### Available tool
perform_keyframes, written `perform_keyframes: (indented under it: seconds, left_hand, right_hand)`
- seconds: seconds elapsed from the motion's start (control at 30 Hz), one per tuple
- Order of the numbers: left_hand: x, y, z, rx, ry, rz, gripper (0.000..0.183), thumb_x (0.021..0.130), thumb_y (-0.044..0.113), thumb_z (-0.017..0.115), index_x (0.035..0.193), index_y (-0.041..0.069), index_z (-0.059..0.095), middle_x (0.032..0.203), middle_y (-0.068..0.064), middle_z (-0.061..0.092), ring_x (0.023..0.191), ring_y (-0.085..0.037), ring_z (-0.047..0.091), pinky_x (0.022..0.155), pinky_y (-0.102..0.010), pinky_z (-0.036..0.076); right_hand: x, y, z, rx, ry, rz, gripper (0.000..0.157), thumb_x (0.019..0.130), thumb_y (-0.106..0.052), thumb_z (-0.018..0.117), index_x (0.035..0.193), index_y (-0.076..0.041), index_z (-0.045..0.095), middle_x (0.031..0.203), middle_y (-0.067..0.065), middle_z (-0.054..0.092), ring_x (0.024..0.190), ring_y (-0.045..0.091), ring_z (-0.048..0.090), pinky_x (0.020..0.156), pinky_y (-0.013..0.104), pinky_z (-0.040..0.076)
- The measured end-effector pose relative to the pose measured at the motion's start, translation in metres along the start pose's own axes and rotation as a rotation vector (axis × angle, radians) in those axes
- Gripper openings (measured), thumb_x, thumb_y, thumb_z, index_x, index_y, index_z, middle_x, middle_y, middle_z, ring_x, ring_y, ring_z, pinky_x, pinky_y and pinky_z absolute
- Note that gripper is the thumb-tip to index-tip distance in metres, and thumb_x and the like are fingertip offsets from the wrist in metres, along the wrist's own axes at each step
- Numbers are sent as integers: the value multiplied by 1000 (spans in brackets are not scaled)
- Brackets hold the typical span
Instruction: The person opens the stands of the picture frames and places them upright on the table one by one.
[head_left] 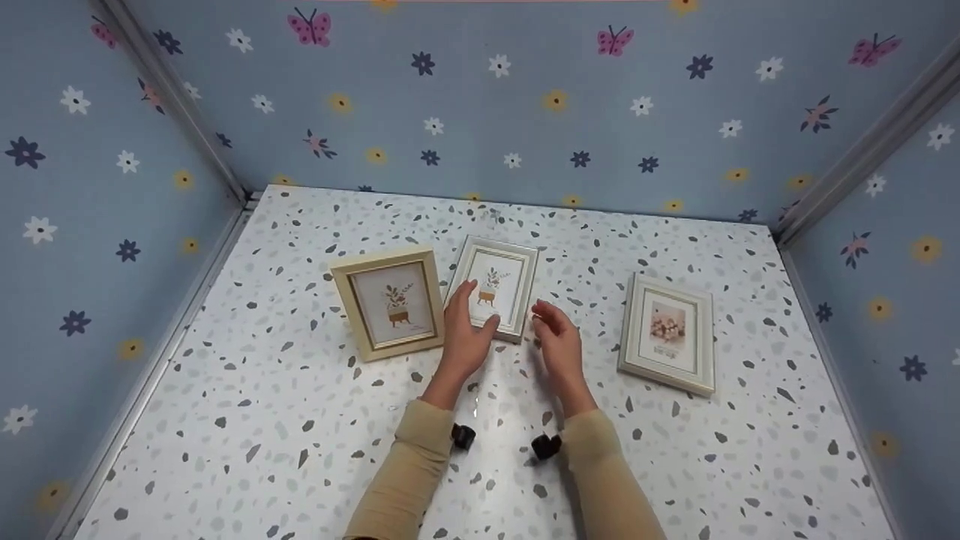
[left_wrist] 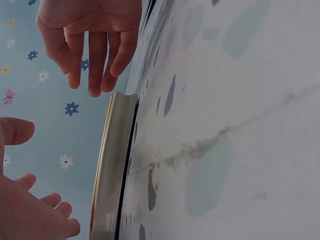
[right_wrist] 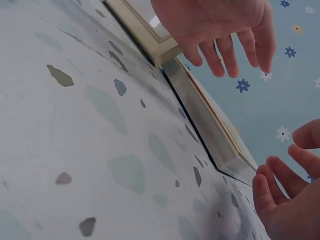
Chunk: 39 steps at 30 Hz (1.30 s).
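A silvery-white picture frame (head_left: 531, 274) lies flat at the middle of the table, its print showing a plant in an orange pot. My left hand (head_left: 466, 337) hovers over its near left part, thumb and fingers spread apart. Off the frame's near right corner is my right hand (head_left: 559, 346), its fingers loosely bent around nothing. Both wrist views show a gap between the hands and the flat frame (right_wrist: 207, 120). Left of my left hand, a cream-gold picture frame (head_left: 350, 300) stands upright, tilted back, with a similar plant print.
Another pale frame (head_left: 703, 341) lies flat at the right, holding a pinkish picture. The speckled white tabletop (head_left: 262, 420) is bounded by blue flowered panels (head_left: 480, 97) at the back and both sides. Dark wrist cameras (head_left: 546, 448) sit beside the tan sleeves (head_left: 611, 472).
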<state>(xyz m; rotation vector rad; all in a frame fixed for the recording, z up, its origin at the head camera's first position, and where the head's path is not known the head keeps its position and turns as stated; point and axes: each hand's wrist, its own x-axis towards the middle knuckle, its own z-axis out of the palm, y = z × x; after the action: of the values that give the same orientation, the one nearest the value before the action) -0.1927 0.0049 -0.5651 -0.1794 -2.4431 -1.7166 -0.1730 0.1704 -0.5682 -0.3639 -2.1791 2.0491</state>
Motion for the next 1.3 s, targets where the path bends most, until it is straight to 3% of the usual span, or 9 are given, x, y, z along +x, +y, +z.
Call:
perform_keyframes:
  seconds: [0.33, 0.57, 0.87, 1.1, 1.3]
  left_hand:
    - [11, -5, 5, 167, -26, -106, 72, 92, 20, 68, 153, 6, 33, 161, -22, 17, 149, -35, 11, 119, -48, 15]
    - [17, 3, 9, 263, -30, -217, 72, 92, 27, 68, 152, 7, 35, 161, -28, 11, 149, -40, 7, 117, -51, 22]
    - [24, 15, 8, 184, 17, -344, 71, 93, 32, 65, 154, 9, 33, 161, -23, 18, 147, -37, 15, 114, -53, 26]
    - [23, 13, 10, 132, 51, -332, 65, 92, 25, 65, 149, 5, 40, 153, -17, 38, 135, -36, 29, 110, -51, 27]
    - [21, 12, 11, 55, 55, -368, 62, 91, 21, 67, 146, 8, 45, 149, -16, 44, 140, -39, 23, 112, -55, 19]
  right_hand:
    - [3, -3, -3, -2, -47, 11, 47, 99, -5, 57, 145, -1, 47, 137, 19, 57, 126, 30, 54, 99, 39, 47]
    - [7, 4, 1, -2, -95, 44, 50, 100, -8, 58, 148, 0, 44, 142, 22, 52, 132, 33, 49, 106, 44, 43]
    - [8, 4, 1, 25, -98, 75, 50, 100, -7, 56, 147, 2, 44, 144, 25, 49, 133, 34, 48, 106, 42, 42]
    - [9, 3, -6, 67, -54, 128, 49, 101, -12, 54, 148, -4, 44, 145, 19, 50, 131, 28, 50, 106, 37, 43]
    - [11, 3, -13, 133, -4, 155, 46, 104, -18, 53, 146, -2, 46, 140, 19, 55, 126, 28, 55, 103, 36, 46]
